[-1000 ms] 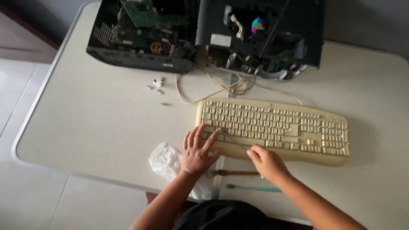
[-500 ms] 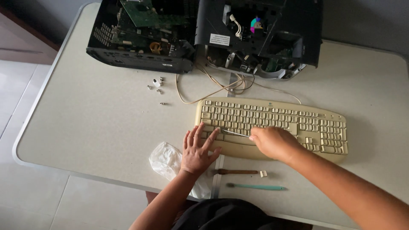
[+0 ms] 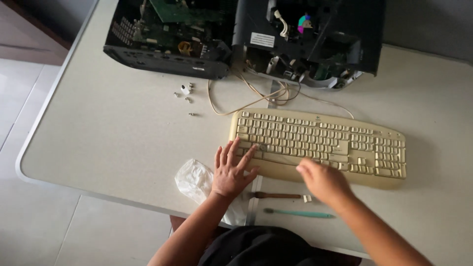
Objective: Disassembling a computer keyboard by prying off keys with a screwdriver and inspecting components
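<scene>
Left hand (image 3: 230, 170) laid flat, fingers spread, on beige keyboard (image 3: 320, 145) corner — nothing gripped; right hand (image 3: 322, 181) blurred at front edge — grip not discernible.

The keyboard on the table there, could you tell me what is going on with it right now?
A person sits at the table with both hands at a beige keyboard. The left hand lies flat, fingers spread on the keyboard's near left corner. The right hand is over the front edge near the middle, blurred. A brush, a small white piece and a green toothbrush lie in front, with a plastic bag beside the left hand. Opened black electronics and a few screws sit behind.
</scene>
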